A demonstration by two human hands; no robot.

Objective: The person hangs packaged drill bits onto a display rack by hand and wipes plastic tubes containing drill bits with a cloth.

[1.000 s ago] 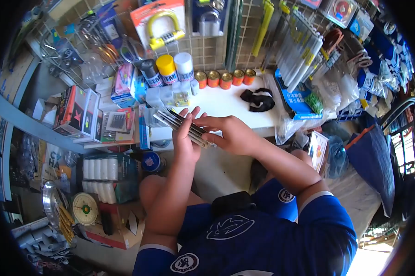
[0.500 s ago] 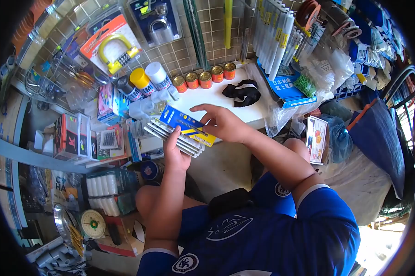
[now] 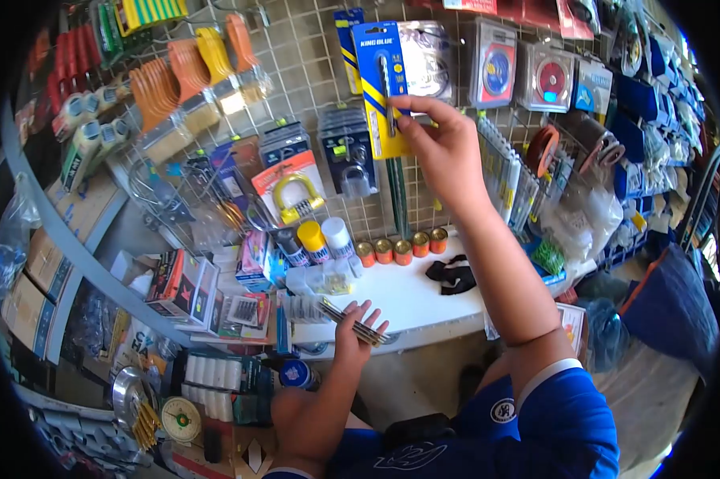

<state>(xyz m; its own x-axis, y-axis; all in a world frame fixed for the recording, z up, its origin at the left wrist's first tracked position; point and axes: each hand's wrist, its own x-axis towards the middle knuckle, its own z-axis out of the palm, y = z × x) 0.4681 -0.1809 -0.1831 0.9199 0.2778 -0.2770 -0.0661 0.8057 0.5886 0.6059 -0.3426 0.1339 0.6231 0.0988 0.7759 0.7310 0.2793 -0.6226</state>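
Observation:
My right hand [image 3: 438, 140] is raised to the wire grid wall, thumb and fingers pinching a blue and yellow carded drill bit [image 3: 382, 92] marked KING BLUE. The card is upright, in front of another blue card at its left. Whether it hangs on a hook is not visible. Lower down, near the front edge of the white shelf, my left hand [image 3: 355, 334] is closed round a stack of thin cards [image 3: 357, 323] seen nearly edge-on.
Small orange cans [image 3: 403, 252], spray cans [image 3: 313, 241] and a black strap [image 3: 452, 275] stand or lie on the white shelf [image 3: 424, 311]. A yellow lock [image 3: 297, 198] and packaged discs [image 3: 494, 67] hang on the grid. A scale [image 3: 182, 420] sits at lower left.
My right hand has left the stack and risen to the grid with one blue and yellow card. The view has tilted up. My left hand still holds the other cards.

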